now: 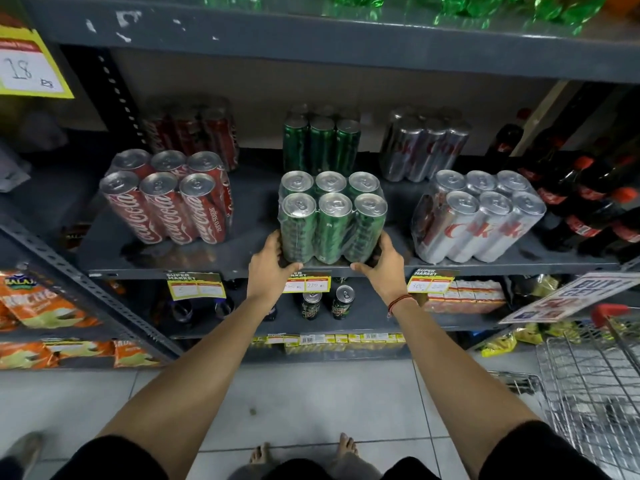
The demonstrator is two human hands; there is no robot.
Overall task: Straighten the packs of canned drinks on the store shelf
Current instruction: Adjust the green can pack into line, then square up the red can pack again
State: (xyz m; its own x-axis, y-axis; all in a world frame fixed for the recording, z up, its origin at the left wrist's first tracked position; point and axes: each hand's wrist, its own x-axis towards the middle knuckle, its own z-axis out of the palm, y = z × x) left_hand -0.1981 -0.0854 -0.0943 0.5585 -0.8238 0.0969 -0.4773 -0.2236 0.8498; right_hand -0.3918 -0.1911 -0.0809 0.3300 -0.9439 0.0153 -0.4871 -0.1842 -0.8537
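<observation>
Green pack (pixel 333 216) of 6 cans, wrapped in clear film, silver tops up, standing upright at the front edge of the grey shelf (pixel 194 261), in the middle. Held at the bottom corners by both hands: left hand (pixel 268 268) closed on the left lower side, right hand (pixel 379 268) closed on the right lower side, thumbs under the front. Behind it, a 2nd green pack (pixel 320 143), apart. To the left, a red pack (pixel 169 199), turned a little askew, with another red pack (pixel 194 129) behind. To the right, a silver pack (pixel 478 216), tilted, near dark bottles (pixel 588 209). Price tags (pixel 195 285) on the shelf edge, partly hidden by the wrists. Wire cart (pixel 595 382) at the lower right.
</observation>
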